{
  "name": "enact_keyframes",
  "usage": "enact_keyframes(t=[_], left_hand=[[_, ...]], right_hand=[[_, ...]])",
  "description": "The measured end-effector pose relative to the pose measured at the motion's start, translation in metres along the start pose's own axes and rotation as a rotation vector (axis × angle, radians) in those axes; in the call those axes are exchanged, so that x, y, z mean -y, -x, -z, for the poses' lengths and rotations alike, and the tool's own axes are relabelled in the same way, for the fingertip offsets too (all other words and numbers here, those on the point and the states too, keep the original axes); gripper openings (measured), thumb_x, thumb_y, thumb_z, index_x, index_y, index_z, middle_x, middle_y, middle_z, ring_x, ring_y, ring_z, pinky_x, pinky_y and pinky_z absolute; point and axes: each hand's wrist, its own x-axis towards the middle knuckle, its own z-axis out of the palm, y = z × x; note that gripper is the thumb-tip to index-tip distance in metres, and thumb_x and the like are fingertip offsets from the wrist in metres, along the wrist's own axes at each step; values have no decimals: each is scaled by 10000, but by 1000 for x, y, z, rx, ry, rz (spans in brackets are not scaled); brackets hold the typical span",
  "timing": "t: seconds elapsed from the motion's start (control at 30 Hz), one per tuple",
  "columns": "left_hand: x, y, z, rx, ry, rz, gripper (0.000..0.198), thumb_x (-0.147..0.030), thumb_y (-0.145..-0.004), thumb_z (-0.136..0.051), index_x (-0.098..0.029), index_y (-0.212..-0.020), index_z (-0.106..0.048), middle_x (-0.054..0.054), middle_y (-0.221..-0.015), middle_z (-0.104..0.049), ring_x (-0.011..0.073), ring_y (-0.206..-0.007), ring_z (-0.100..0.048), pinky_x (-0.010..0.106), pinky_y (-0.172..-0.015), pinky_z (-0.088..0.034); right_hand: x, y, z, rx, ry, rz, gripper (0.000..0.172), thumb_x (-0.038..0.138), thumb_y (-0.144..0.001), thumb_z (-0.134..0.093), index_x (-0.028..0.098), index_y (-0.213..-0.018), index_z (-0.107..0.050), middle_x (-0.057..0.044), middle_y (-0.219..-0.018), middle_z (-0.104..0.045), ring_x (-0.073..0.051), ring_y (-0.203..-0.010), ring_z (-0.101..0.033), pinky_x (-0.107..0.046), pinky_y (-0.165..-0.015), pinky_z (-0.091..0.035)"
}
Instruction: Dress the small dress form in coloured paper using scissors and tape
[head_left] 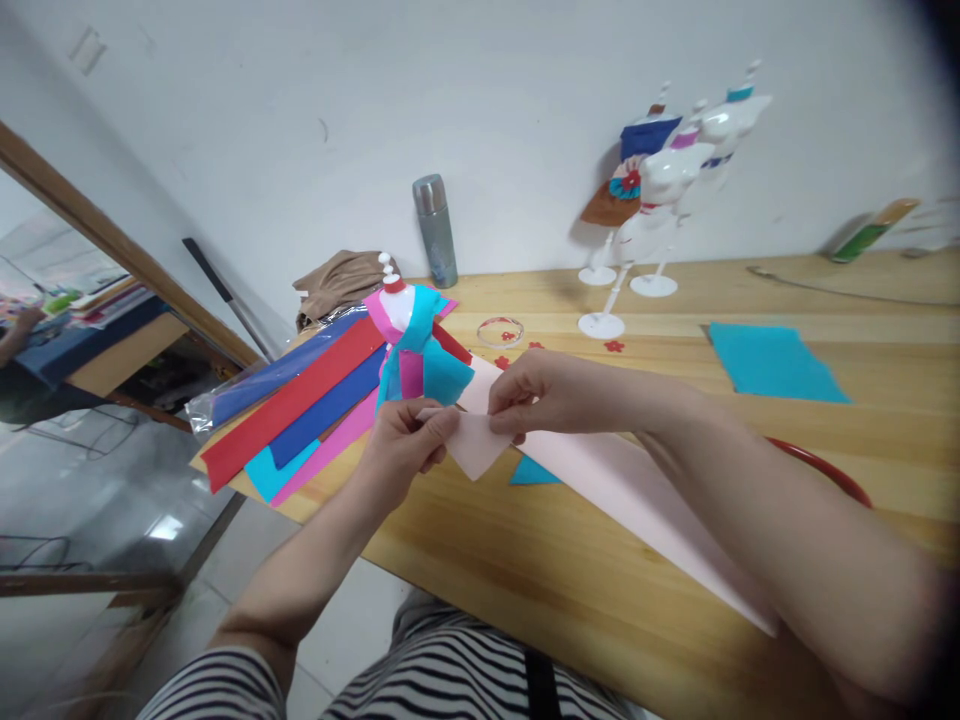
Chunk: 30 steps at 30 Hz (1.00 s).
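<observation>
1. Currently, the left hand (pixel 405 440) pinches one side of a small pale pink piece (pixel 474 447), thumb pressed over its edge.
2. The right hand (pixel 526 395) grips the opposite side, so the piece hangs between the hands above the desk (pixel 480 540), its lower edge coming to a point.
3. Just behind the left hand, toward the desk's left end, stands a mini dress form (pixel 406 312) wrapped in turquoise and magenta; that outfit looks well advanced.
4. The pink piece is separate from the form, so by my judgement the work is partway: shaping is in hand, and no pink trim shows on the outfit.
5. A long pale pink strip (pixel 600 480) runs toward the desk's front edge, apparently uncut stock.
6. Red flower cutouts (pixel 615 347) lie loose, unattached.
7. Near the back edge, a brown-skirted form (pixel 649 138) looks finished, while the white form (pixel 667 175) before it is largely bare.
</observation>
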Motion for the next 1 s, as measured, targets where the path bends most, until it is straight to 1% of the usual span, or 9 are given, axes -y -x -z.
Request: enact_keyframes(t=[0.1, 0.23, 0.3, 0.43, 0.63, 0.7, 0.77, 0.87, 1.0], left_hand=[[-1, -1, 1, 4, -16, 18, 539, -639, -707, -823, -160, -634, -588, -57, -472, -443, 42, -427, -319, 224, -444, -159], [2, -1, 2, 45, 7, 10, 561, -672, -665, -842, -146, -704, -649, -40, -501, -472, 47, -440, -327, 235, -445, -164], [5, -1, 2, 75, 6, 5, 530, -628, -640, -873, -149, -743, -674, -36, -516, -480, 51, -453, -329, 242, -449, -176], [10, -1, 3, 116, 6, 46, 430, -520, -691, -861, -162, -662, -624, -57, -485, -415, 45, -448, -293, 242, -455, -171], [11, 3, 6, 182, 127, 126, 430, -514, -648, -882, -146, -715, -668, -55, -542, -448, 34, -456, -287, 221, -458, -170], [10, 5, 3, 156, 89, 91, 411, -510, -676, -870, -148, -714, -679, -59, -530, -441, 42, -467, -301, 222, -470, -199], [10, 6, 1, 87, 7, 10, 381, -495, -707, -853, -155, -691, -682, -58, -521, -441, 55, -486, -327, 226, -488, -244], [15, 3, -1, -2, -99, -123, 365, -494, -710, -842, -161, -674, -697, -24, -567, -521, 88, -543, -416, 243, -525, -329], [25, -2, 4, 0, -145, -159, 432, -564, -712, -832, -152, -685, -704, -6, -596, -531, 98, -564, -424, 251, -533, -330]], right_hand=[[-2, -1, 0, 0, 63, 48, 195, 296, -832, -621, 207, -671, -687, 21, -651, -651, -128, -628, -546, -271, -587, -374], [-5, -3, -1, -31, 5, 88, 190, 268, -832, -616, 199, -667, -678, 13, -676, -675, -134, -666, -585, -271, -633, -429], [-7, -4, -2, -48, -34, 87, 192, 279, -827, -620, 201, -661, -677, 13, -678, -683, -138, -675, -606, -270, -640, -451], [-8, -5, -1, -47, -21, 66, 168, 281, -813, -628, 206, -684, -705, 6, -691, -709, -150, -688, -638, -273, -636, -467], [-4, 0, 5, -181, 1, 96, 194, 289, -862, -601, 220, -906, -778, -13, -751, -748, -157, -714, -674, -288, -666, -481], [-2, 0, 5, -197, 5, 116, 222, 332, -883, -588, 214, -864, -775, -22, -747, -743, -154, -708, -665, -288, -654, -468], [0, 1, 4, -183, 37, 125, 258, 374, -883, -583, 208, -858, -778, -32, -776, -747, -156, -727, -653, -286, -647, -457], [3, 4, 1, -155, 109, 141, 249, 366, -845, -611, 200, -899, -789, -33, -805, -747, -154, -726, -627, -283, -638, -441], [5, 6, 0, -202, 163, 170, 193, 307, -832, -608, 208, -800, -770, 6, -682, -677, -116, -613, -524, -283, -601, -374]])
